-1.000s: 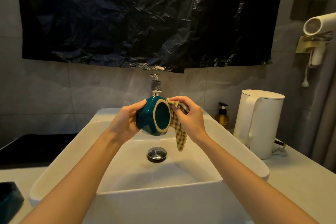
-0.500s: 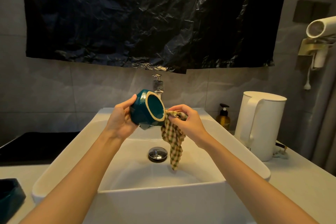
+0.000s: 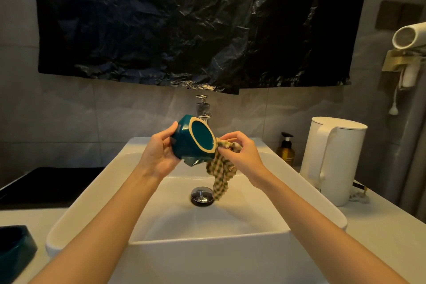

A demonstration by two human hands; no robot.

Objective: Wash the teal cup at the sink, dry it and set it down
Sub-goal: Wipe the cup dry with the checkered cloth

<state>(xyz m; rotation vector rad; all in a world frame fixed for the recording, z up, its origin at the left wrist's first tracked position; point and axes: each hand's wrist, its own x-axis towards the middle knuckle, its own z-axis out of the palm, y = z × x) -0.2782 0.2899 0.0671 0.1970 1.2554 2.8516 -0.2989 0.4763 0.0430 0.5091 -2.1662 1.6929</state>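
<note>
Teal ceramic fills your left hand (image 3: 159, 157): the teal cup (image 3: 184, 147) is held up over the back of the sink (image 3: 87, 196), just in front of the tap (image 3: 202, 108), with your fingers curled round its body from the left and the thumb on its upper wall. It lies tipped on its side, so its long axis runs from your left palm up and to the right, and the cream-ringed end faces you and your other hand; whether that end is the mouth or the foot is hard to tell from here. Your right hand (image 3: 244, 152) pinches a bunched checked cloth (image 3: 221, 168) right at the lower right edge of that ring, touching it or very nearly, while the loose tail hangs down toward the drain (image 3: 202, 195). No stream shows at the tap, so this reads as the drying step. Your right hand is the nearer one to the ringed end, so the cloth likely only needs a short push leftward along the cup's axis while your left hand turns the cup. Keep that grip firm, since wet glaze may slip over a hard basin.
</note>
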